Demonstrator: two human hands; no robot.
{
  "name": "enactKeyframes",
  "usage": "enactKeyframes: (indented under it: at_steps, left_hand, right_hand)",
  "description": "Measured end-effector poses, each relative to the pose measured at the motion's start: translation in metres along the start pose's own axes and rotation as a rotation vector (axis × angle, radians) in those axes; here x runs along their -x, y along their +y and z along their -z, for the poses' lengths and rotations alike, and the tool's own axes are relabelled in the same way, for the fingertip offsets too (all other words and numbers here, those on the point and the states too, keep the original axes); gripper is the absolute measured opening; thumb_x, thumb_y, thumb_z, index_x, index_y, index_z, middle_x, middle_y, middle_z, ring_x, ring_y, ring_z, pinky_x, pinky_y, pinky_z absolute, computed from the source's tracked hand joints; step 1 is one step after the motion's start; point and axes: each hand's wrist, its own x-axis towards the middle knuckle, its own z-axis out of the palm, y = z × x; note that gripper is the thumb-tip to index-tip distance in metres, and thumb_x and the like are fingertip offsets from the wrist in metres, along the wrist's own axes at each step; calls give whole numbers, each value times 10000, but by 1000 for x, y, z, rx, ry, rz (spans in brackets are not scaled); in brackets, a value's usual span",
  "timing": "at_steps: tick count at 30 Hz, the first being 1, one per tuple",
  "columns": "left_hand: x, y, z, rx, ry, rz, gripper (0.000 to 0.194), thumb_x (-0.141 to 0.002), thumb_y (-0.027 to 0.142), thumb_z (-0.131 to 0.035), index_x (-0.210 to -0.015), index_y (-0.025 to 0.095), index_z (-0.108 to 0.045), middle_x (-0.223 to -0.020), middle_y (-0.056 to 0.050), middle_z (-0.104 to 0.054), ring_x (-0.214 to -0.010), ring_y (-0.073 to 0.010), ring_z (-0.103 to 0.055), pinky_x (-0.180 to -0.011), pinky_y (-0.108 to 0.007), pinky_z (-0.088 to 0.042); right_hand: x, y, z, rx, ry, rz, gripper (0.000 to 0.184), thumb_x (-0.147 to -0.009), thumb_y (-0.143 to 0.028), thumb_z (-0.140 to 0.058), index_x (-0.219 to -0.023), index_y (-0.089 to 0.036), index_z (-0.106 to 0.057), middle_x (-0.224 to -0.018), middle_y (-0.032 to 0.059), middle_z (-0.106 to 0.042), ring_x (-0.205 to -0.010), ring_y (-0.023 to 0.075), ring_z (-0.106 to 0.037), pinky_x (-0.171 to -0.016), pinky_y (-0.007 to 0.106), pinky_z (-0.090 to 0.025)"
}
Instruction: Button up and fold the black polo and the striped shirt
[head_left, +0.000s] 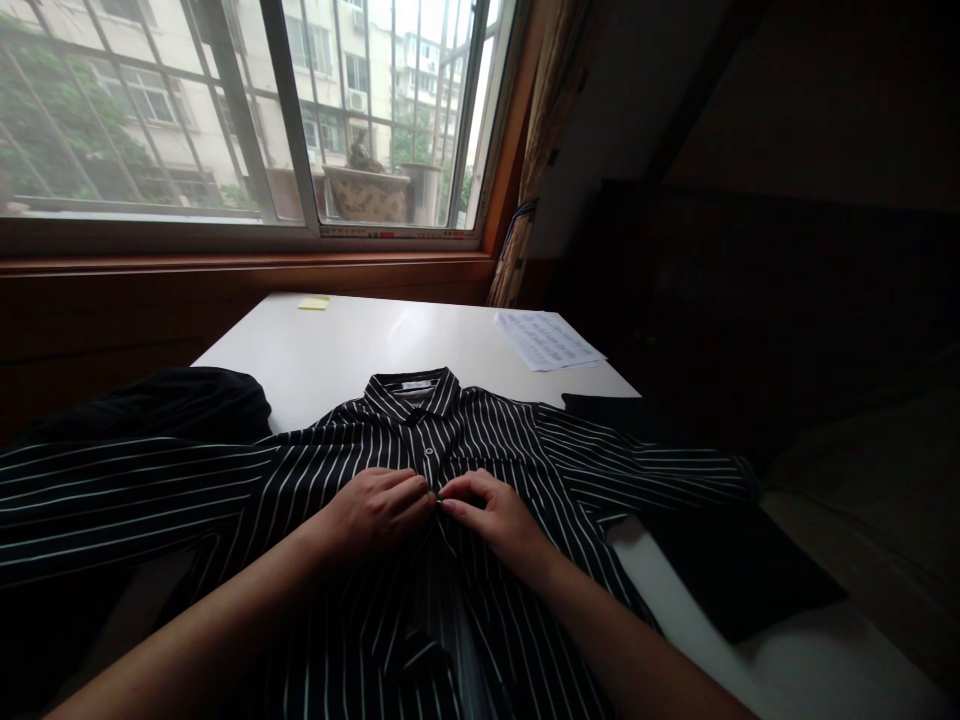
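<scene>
A black shirt with thin white stripes (300, 480) lies front up on a white table (360, 345), collar (412, 388) toward the window and sleeves spread to both sides. My left hand (379, 512) and my right hand (491, 512) meet at the shirt's front placket, just below a fastened button (430, 452). The fingers of both hands are pinched together on the placket edges around a small button. Below my hands the shirt front hangs apart.
A printed sheet of paper (546, 340) and a yellow sticky note (313, 302) lie at the table's far side. Dark cloth (187, 400) is bunched at the left, another dark piece (735, 570) at the right. A barred window (247, 110) is behind the table.
</scene>
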Motion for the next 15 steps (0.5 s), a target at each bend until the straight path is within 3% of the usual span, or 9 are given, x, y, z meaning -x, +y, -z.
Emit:
enactKeyframes:
  at_steps: [15]
  left_hand:
    - [1,-1,-2,71,50,104,146,-1011,263,-471,-969,186,-588,-834,-2,-628,-695,-133,-577,-527,-269,-392]
  right_hand:
    - [-2,-2,-1,-70,9,-38,149,-820,-297,-730,-947,-224,-760,-936,34,-677,-906,192,-655,-860,336,-499]
